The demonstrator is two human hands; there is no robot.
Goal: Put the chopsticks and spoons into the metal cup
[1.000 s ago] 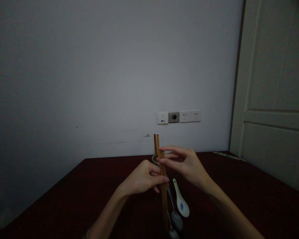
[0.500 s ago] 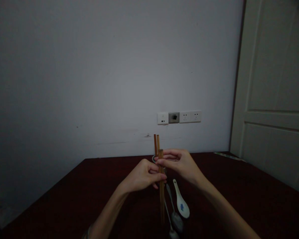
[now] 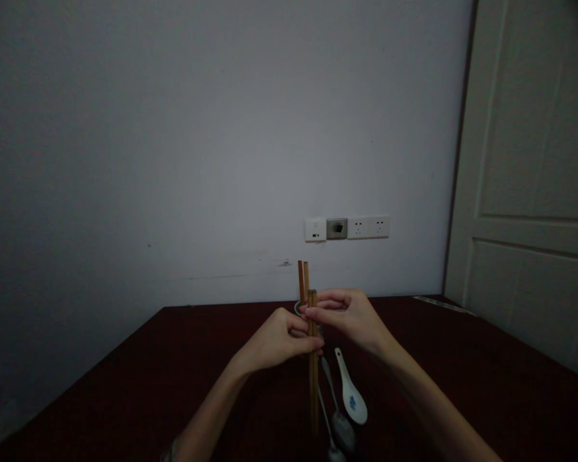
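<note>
A pair of wooden chopsticks (image 3: 313, 378) stands nearly upright in front of me, side by side. My left hand (image 3: 282, 343) is closed round them at mid-length, its thumb across the front. Higher up, near their top ends, my right hand (image 3: 344, 316) pinches the same pair between thumb and fingers. Behind my fingers rise two more sticks, one reddish (image 3: 301, 279) and one lighter (image 3: 306, 274); what supports them is hidden. Below my right hand lie a white spoon (image 3: 354, 401) with a blue mark and two metal spoons (image 3: 344, 431) (image 3: 336, 454).
The dark red table (image 3: 197, 391) reaches back to a grey wall (image 3: 197, 160) with sockets (image 3: 368, 226). A rounded rim (image 3: 297, 308) shows partly behind my hands. A flat strip (image 3: 443, 304) lies at the back right edge, near a panelled door (image 3: 525, 224).
</note>
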